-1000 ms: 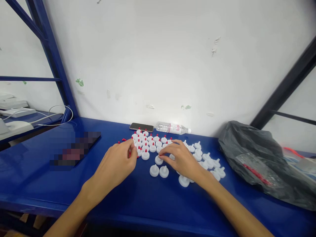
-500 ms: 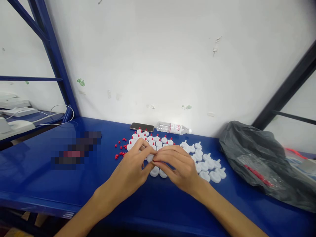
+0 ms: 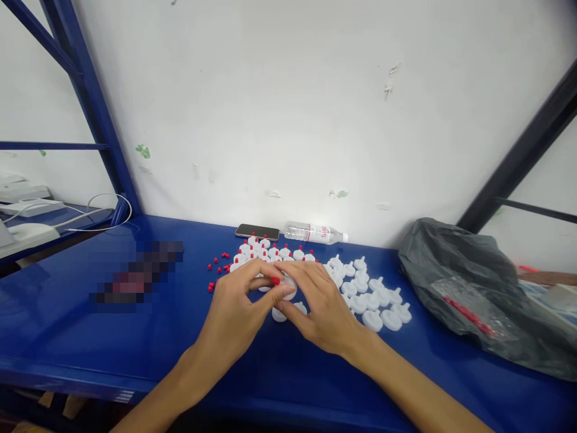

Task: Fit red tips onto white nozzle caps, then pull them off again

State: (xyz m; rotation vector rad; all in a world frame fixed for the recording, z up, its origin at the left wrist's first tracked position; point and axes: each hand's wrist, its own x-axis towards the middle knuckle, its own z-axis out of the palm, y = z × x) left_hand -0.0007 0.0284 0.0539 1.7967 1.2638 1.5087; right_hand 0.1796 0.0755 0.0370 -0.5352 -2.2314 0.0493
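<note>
Between both hands is a round white cap (image 3: 288,292) with a red tip (image 3: 276,281) at its left side. My left hand (image 3: 246,304) pinches at the red tip with thumb and fingers. Curved around the cap's right side, my right hand (image 3: 318,300) grips its edge. Behind and left of the hands stand several white caps with red tips (image 3: 298,254). To the right lie several white caps with bare spouts (image 3: 391,320). Small loose red tips (image 3: 211,287) are scattered left of my left hand.
A dark phone (image 3: 257,232) and a clear bottle (image 3: 311,232) lie along the wall. At the right, a dark plastic bag (image 3: 444,282) has a clear bag of red pieces (image 3: 471,316) on it. A blurred-out object (image 3: 139,276) lies on the left of the blue table (image 3: 180,337).
The hands have turned the white cap, so its red tip and round face now show between the fingers. The view has shifted slightly.
</note>
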